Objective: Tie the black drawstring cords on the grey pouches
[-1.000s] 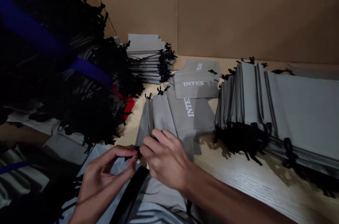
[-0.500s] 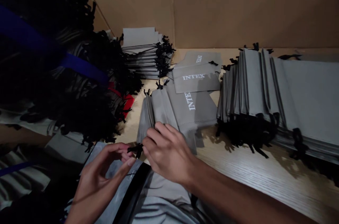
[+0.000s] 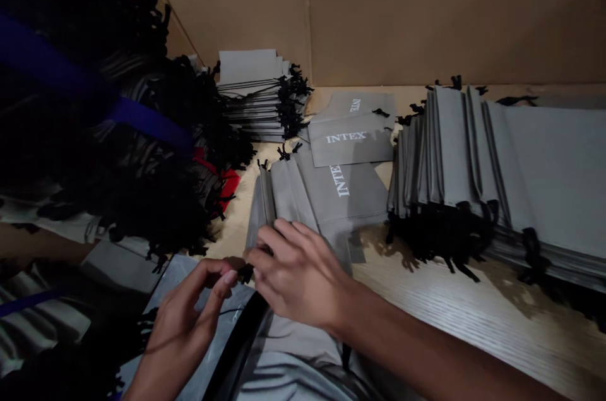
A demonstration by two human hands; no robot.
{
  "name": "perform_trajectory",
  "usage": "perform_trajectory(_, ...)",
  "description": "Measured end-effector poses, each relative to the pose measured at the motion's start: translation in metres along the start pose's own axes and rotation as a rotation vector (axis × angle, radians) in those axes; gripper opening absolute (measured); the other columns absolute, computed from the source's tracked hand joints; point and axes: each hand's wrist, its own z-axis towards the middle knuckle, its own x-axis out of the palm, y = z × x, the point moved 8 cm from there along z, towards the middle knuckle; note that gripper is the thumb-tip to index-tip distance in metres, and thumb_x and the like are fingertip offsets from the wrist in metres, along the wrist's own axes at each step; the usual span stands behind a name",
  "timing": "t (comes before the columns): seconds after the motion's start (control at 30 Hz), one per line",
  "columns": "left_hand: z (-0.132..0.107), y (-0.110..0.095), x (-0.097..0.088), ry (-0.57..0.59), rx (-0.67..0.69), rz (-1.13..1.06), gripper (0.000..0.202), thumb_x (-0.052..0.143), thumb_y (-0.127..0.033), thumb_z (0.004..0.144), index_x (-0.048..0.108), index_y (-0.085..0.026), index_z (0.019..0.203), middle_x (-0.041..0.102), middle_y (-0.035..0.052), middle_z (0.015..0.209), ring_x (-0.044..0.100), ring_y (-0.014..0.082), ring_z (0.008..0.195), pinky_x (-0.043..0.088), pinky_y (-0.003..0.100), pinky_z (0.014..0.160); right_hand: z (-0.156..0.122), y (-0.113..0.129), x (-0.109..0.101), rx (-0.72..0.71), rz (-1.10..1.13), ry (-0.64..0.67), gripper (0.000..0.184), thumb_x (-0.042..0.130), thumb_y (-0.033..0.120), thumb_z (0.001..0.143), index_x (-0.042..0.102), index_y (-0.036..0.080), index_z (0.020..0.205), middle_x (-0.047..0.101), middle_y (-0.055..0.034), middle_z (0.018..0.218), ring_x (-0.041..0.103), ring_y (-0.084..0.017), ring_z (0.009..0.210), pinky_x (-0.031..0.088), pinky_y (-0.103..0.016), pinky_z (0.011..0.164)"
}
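In the head view, I see the black cord (image 3: 245,273) between the left hand (image 3: 189,306) and the right hand (image 3: 303,281). The right hand's grip is clamped on it; the left thumb and finger nearly meet beside it, but I cannot tell whether they pinch it. 3 INTEX bags (image 3: 350,151) overlap on the surface (image 3: 407,306) beyond.

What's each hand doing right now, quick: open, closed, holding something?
Left hand: thumb and forefinger close together beside the black cord; whether they hold it cannot be told.
Right hand: fingers curled closed, on the cord.
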Motion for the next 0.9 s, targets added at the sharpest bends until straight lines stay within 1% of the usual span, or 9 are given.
perform_trajectory(0.07,-0.002,0.003,0.0,-0.048,0.04,-0.024,0.022,0.066,-0.049,0.104,0.072,-0.028,0.099,0.077,-0.0022,0.085,0.074,0.018,0.077,0.057,0.021,0.065,0.0,-0.001,0.0,-0.001,0.106,-0.011,0.011,0.069,0.023,0.098,0.075,0.021,0.106,0.066,-0.0032,0.103,0.058,-0.023,0.098,0.047,-0.038,0.08)
perform_trajectory(0.13,-0.005,0.001,0.0,-0.097,0.124,-0.048,0.013,0.069,-0.041,0.104,0.072,-0.029,0.101,0.079,-0.0033,0.092,0.076,0.0165,0.085,0.058,0.02,0.078,0.0,-0.002,0.001,-0.001,0.224,-0.032,0.015,0.07,0.026,0.099,0.077,0.021,0.111,0.067,-0.0022,0.101,0.059,-0.021,0.094,0.048,-0.036,0.077)
perform_trajectory(0.2,-0.008,-0.003,0.001,-0.122,0.205,-0.07,0.004,0.071,-0.033,0.104,0.071,-0.029,0.101,0.079,-0.0042,0.095,0.077,0.0145,0.088,0.057,0.018,0.083,-0.001,-0.004,0.001,-0.004,0.317,-0.056,0.016,0.07,0.026,0.101,0.078,0.021,0.114,0.068,-0.0013,0.097,0.058,-0.019,0.089,0.047,-0.034,0.074)
perform_trajectory(0.37,-0.013,-0.015,-0.001,-0.164,0.296,-0.055,0.009,0.069,-0.021,0.103,0.068,-0.029,0.1,0.077,-0.0057,0.092,0.075,0.0117,0.084,0.055,0.015,0.083,-0.002,-0.007,-0.001,-0.04,0.358,-0.111,0.011,0.069,0.026,0.105,0.078,0.021,0.107,0.067,-0.001,0.092,0.056,-0.018,0.085,0.045,-0.032,0.071)
perform_trajectory(0.5,-0.014,-0.017,-0.003,-0.187,0.309,-0.004,0.007,0.069,-0.021,0.102,0.067,-0.028,0.099,0.076,-0.0061,0.089,0.074,0.0113,0.081,0.054,0.016,0.081,-0.003,-0.002,-0.003,-0.138,0.19,-0.104,0.016,0.068,0.032,0.107,0.075,0.02,0.099,0.065,-0.0016,0.093,0.055,-0.019,0.088,0.041,-0.034,0.068)
perform_trajectory(0.6,-0.013,-0.015,-0.002,-0.174,0.312,0.002,0.007,0.068,-0.021,0.102,0.068,-0.028,0.1,0.075,-0.0061,0.089,0.074,0.0116,0.08,0.054,0.016,0.079,-0.003,0.003,-0.003,-0.195,0.082,-0.07,0.016,0.067,0.031,0.108,0.073,0.021,0.096,0.065,-0.0011,0.092,0.055,-0.02,0.089,0.041,-0.036,0.068)
perform_trajectory(0.7,-0.013,-0.013,-0.001,-0.163,0.302,-0.015,0.007,0.068,-0.021,0.102,0.068,-0.028,0.099,0.076,-0.0063,0.088,0.075,0.0119,0.079,0.055,0.016,0.077,-0.002,0.002,-0.004,-0.192,0.107,-0.073,0.014,0.066,0.03,0.108,0.073,0.021,0.101,0.066,-0.0004,0.092,0.056,-0.019,0.088,0.042,-0.035,0.069)
perform_trajectory(0.8,-0.013,-0.016,-0.003,-0.188,0.318,0.012,0.008,0.068,-0.021,0.103,0.068,-0.028,0.099,0.077,-0.0058,0.089,0.076,0.0121,0.08,0.056,0.016,0.08,-0.002,-0.002,-0.004,-0.154,0.186,-0.08,0.011,0.067,0.03,0.108,0.074,0.022,0.11,0.068,-0.0001,0.097,0.057,-0.019,0.09,0.042,-0.035,0.068)
perform_trajectory(0.9,-0.015,-0.029,-0.004,-0.232,0.427,0.094,0.012,0.067,-0.016,0.103,0.069,-0.027,0.099,0.076,-0.0053,0.089,0.075,0.0118,0.077,0.056,0.017,0.084,-0.002,-0.003,-0.003,-0.151,0.205,-0.048,0.011,0.068,0.029,0.107,0.073,0.024,0.116,0.069,0.0005,0.099,0.058,-0.019,0.091,0.042,-0.034,0.069)
